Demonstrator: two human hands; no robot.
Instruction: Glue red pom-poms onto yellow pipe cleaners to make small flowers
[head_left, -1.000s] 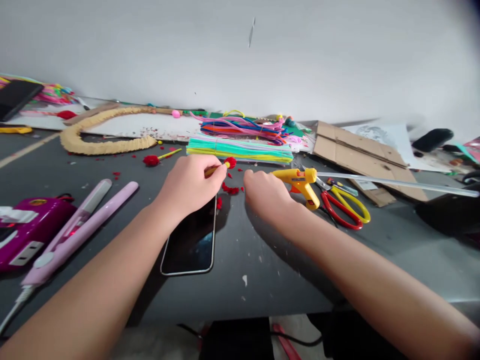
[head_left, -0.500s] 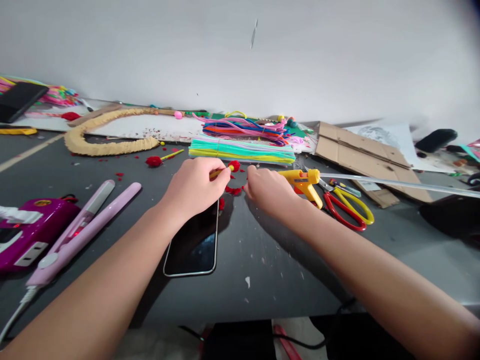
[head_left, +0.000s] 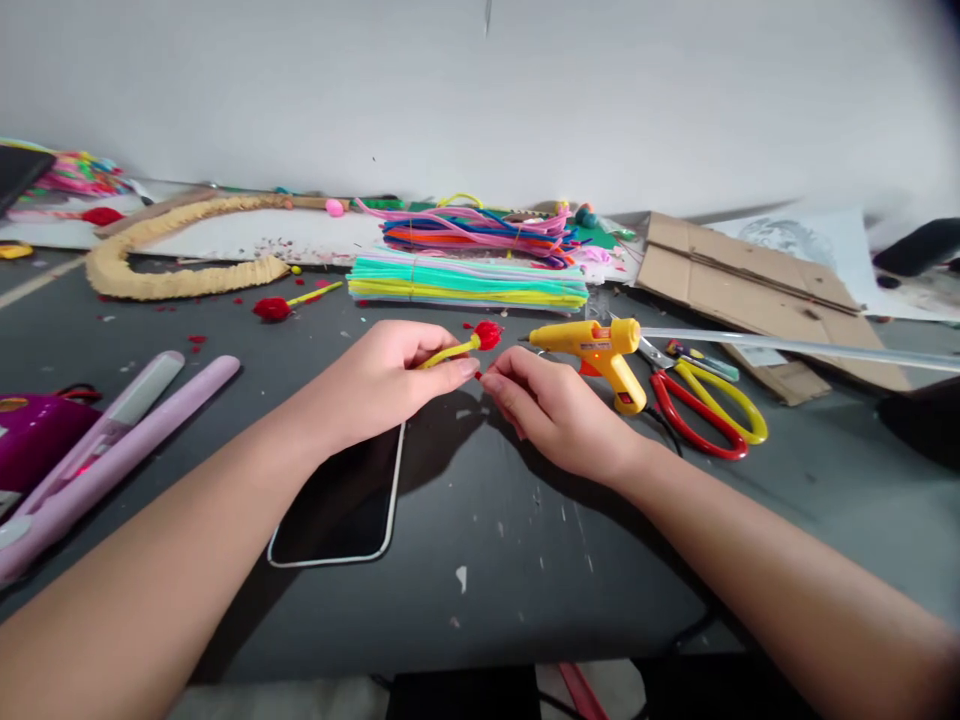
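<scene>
Between the thumb and fingers of my left hand (head_left: 390, 385) is a pipe-cleaner flower (head_left: 489, 335), with a fuzzy red head and a yellow stem. The fingertips of my right hand (head_left: 551, 405) are pinched on a small red petal piece (head_left: 478, 376), just below the flower's head and close to my left fingers. Just beyond my right hand stands a yellow glue gun (head_left: 581, 338), its nozzle pointing left and a clear glue stick (head_left: 787, 348) trailing from its back. Under my left wrist lies a phone (head_left: 345, 510) with a dark screen. Another red flower (head_left: 272, 308) rests farther left.
Bundles of pipe cleaners (head_left: 465, 285) lie at the back. Scissors (head_left: 705, 420) and folded cardboard (head_left: 757, 260) are to the right. At left are a pink hair straightener (head_left: 142, 430), a purple power socket (head_left: 45, 430) and a curved, wrapped tan form (head_left: 187, 280).
My right hand has come up from the red bits on the table, pinching one beside the flower. My left hand has tilted, showing more of the yellow stem. The view has shifted right.
</scene>
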